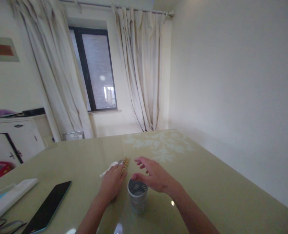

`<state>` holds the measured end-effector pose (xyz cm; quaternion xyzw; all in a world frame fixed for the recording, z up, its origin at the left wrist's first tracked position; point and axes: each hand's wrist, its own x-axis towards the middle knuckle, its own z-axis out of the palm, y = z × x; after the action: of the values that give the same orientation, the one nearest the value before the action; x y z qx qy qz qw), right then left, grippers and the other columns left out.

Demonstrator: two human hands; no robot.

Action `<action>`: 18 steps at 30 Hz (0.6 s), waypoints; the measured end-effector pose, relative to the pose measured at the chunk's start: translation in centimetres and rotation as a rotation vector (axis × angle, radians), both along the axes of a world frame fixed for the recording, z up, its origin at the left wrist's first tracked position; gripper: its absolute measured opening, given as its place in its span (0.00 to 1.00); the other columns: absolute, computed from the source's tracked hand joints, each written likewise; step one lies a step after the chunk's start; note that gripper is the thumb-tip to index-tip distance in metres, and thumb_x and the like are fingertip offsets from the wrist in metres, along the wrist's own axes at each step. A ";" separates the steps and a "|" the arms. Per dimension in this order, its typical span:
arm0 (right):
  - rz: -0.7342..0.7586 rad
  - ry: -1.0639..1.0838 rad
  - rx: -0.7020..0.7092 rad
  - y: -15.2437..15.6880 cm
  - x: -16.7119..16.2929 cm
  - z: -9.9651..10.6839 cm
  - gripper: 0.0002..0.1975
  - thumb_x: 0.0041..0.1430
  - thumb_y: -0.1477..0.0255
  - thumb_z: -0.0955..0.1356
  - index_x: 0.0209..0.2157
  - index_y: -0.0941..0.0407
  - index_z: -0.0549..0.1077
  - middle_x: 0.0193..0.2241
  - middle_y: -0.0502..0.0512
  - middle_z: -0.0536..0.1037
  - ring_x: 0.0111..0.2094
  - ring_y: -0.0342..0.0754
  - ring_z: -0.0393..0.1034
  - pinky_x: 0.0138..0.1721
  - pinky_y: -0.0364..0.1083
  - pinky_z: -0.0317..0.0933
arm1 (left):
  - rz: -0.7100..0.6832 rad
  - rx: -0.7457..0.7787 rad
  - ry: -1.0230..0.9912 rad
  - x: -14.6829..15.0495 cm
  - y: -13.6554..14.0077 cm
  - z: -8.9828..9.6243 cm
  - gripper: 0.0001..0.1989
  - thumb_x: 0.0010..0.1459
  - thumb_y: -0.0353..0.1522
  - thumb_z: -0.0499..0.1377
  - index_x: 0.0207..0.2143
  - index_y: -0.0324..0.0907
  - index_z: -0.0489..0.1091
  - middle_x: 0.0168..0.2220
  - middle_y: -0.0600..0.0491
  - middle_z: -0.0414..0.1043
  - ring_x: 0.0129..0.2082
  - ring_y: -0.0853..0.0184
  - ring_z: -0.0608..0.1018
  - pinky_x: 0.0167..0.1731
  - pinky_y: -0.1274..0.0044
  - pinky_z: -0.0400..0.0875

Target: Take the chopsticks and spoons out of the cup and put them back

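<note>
My left hand [112, 182] rests low over the table, its fingers closed around a bunch of chopsticks [125, 165]; their tips stick out past the index finger and thumb. Just beyond those fingers lie a white spoon [109, 169] and a metal spoon [120, 162], each partly covered by the hand. A grey cylindrical utensil holder [138, 201] stands upright between my hands, with small holes visible inside it. Above its right rim, my right hand [155, 175] is open, fingers apart and holding nothing. Whether its thumb touches the rim I cannot tell.
A black phone-like slab [48, 206] lies on the glossy green table [207, 191] at left. Beside it are a white power strip-like bar [14, 200] and glasses [8, 226]. A wall [236, 97] borders the table's right side; a cabinet [24, 136] stands behind left.
</note>
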<state>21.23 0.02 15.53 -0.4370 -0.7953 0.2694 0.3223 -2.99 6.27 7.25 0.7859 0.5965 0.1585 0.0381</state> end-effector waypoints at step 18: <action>-0.125 0.597 -0.033 -0.3 -1.9 -10.8 0.56 0.47 0.64 0.80 0.71 0.52 0.49 0.52 0.60 0.80 0.53 0.59 0.77 0.60 0.58 0.65 | 0.033 0.180 -0.056 0.0 -1.5 -6.6 0.26 0.67 0.32 0.46 0.60 0.47 0.75 0.61 0.48 0.77 0.61 0.58 0.77 0.63 0.63 0.71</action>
<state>19.33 -0.27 4.71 -0.3917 -0.6325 0.3786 0.5507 -2.96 4.78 0.66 0.7715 0.5913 0.2341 -0.0184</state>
